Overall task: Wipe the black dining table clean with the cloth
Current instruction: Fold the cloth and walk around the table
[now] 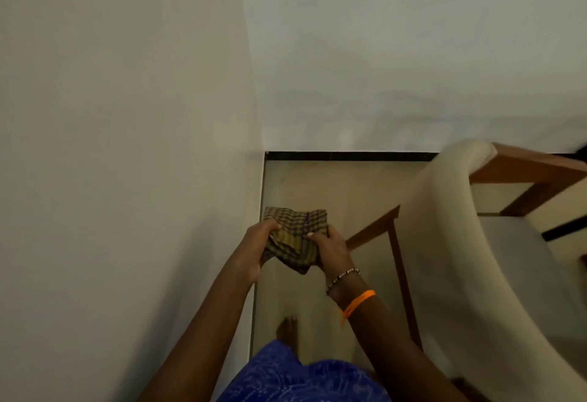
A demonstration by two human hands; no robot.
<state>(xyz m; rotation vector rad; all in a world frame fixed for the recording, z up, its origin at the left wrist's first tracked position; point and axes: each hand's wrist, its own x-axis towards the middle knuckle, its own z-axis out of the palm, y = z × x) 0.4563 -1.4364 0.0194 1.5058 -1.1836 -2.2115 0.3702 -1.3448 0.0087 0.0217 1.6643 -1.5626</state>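
Note:
A checked brown-and-olive cloth [295, 236] is bunched between both my hands, held in the air over the beige floor. My left hand [257, 249] grips its left side and my right hand [330, 249] grips its right side, thumbs on top. My right wrist wears a bead bracelet and an orange band. The black dining table does not show in the head view.
A cream upholstered chair [444, 243] with brown wooden legs stands close on my right. White walls [127, 147] meet in a corner on my left and ahead, with a black skirting strip [349, 156]. My bare foot [287, 328] stands on the narrow strip of floor.

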